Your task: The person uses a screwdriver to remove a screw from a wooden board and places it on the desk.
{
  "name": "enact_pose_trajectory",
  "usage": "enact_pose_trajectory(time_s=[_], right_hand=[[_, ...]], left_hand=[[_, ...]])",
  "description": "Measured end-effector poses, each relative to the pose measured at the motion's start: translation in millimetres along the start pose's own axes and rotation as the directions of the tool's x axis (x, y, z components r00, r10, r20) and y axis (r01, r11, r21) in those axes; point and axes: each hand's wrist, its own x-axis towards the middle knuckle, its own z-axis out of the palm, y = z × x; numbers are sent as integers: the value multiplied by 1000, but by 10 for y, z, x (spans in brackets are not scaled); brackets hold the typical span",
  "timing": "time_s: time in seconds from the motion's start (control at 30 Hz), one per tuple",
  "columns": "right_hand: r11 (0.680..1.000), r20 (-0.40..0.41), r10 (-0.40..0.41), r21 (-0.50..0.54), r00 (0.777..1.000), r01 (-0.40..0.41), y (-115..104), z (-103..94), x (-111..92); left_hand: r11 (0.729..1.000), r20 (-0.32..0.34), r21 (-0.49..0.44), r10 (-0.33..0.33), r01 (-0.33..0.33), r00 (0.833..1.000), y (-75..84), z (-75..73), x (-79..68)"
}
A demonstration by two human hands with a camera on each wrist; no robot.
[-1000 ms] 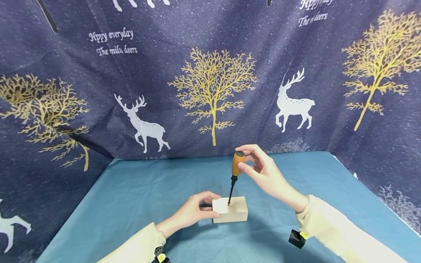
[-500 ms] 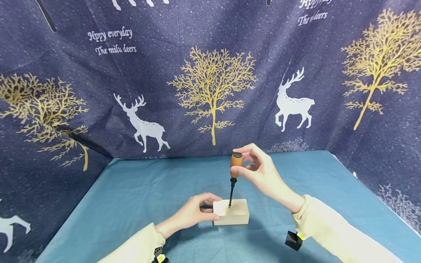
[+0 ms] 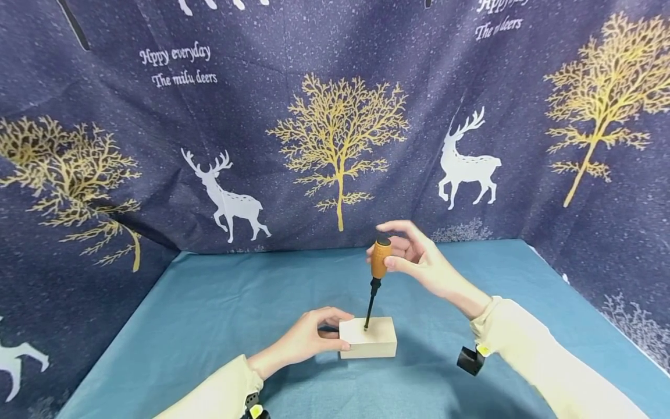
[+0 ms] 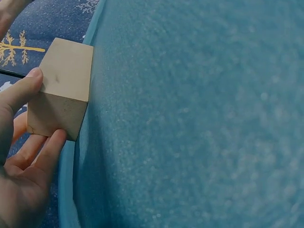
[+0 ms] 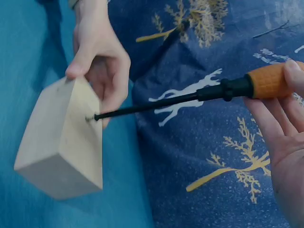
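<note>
A pale wooden block (image 3: 377,337) lies on the blue cloth. My left hand (image 3: 306,334) grips its left end, thumb on the near side and fingers on the far side; the left wrist view shows the thumb (image 4: 28,85) pressed to the wood. A screwdriver (image 3: 380,259) with an orange-brown handle and black shaft stands on the block's top, leaning slightly right. My right hand (image 3: 419,262) holds the handle between thumb and fingers, the index finger reaching over the black end cap. In the right wrist view, the tip meets a small screw (image 5: 89,118) in the wood.
Blue cloth (image 3: 235,302) covers the table around the block. Behind it hangs a dark blue curtain (image 3: 293,192) printed with deer and trees. A small black device (image 3: 471,361) hangs from the right sleeve.
The block and left hand shifted slightly right and nearer, then stayed. My right hand moved left and back right, its fingers shifting round the handle; the screwdriver now leans more to the right.
</note>
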Motion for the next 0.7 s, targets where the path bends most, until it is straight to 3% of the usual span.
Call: enact_pose_trajectory(time_s=[0.07, 0.13, 0.3, 0.4, 0.7], right_hand=[[999, -12, -38, 18, 999, 38, 30, 14, 15], [998, -77, -63, -27, 995, 61, 46, 57, 31], [993, -245, -35, -120, 969, 5, 45, 197, 92], [995, -263, -6, -94, 965, -20, 33, 245, 129], [995, -303, -19, -100, 953, -12, 47, 189, 128]], left_hand=[[1000, -5, 1, -2, 2, 1000, -2, 4, -2], [1000, -8, 1, -3, 3, 1000, -4, 7, -5], [1000, -18, 5, -4, 4, 1000, -6, 14, -7], [1000, -19, 7, -2, 3, 1000, -5, 13, -1], [1000, -10, -1, 3, -3, 1000, 0, -1, 0]])
